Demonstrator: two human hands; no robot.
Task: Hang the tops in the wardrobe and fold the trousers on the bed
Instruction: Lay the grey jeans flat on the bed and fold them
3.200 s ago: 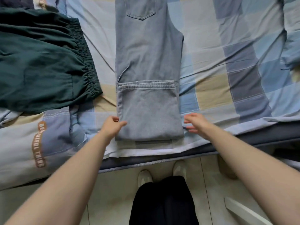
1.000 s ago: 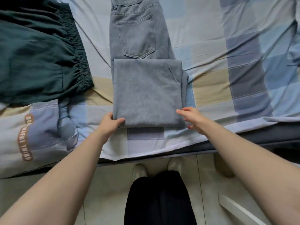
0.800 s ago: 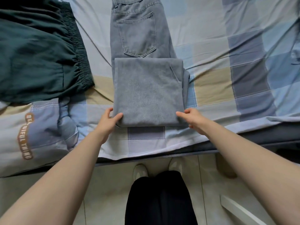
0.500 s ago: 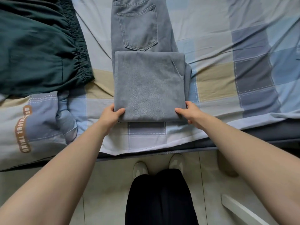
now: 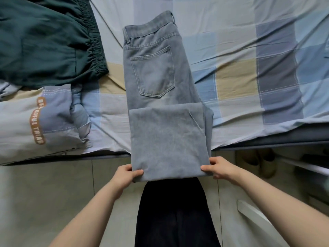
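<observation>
The step in hand is the folding of the grey jeans (image 5: 160, 82), which lie lengthwise on the bed (image 5: 249, 41) with the waistband toward its far side and the legs already doubled into a thick folded section (image 5: 167, 139) that overhangs the near edge. The left hand (image 5: 124, 175) pinches the near left corner of that section, thumb on top and the other fingers curled beneath; the right hand (image 5: 219, 169) pinches the near right corner in the same way, thumb across the denim. Judging by this grip, the next move is to carry the doubled part up and over the seat and back pocket (image 5: 154, 72), which calls for both corners to travel together so the side edges stay in line and the bundle ends square. A pair of dark green trousers (image 5: 44, 41) with an elastic waist lies at the far left of the bed, well apart from the jeans. The bed wears a checked sheet in blue, grey and sand, and a rumpled quilt (image 5: 35, 122) with brown lettering sits along the near left edge. Below are pale floor tiles (image 5: 53, 202), the person's dark trouser legs (image 5: 174, 214), and a pair of slippers (image 5: 258, 161) under the bed edge at the right.
</observation>
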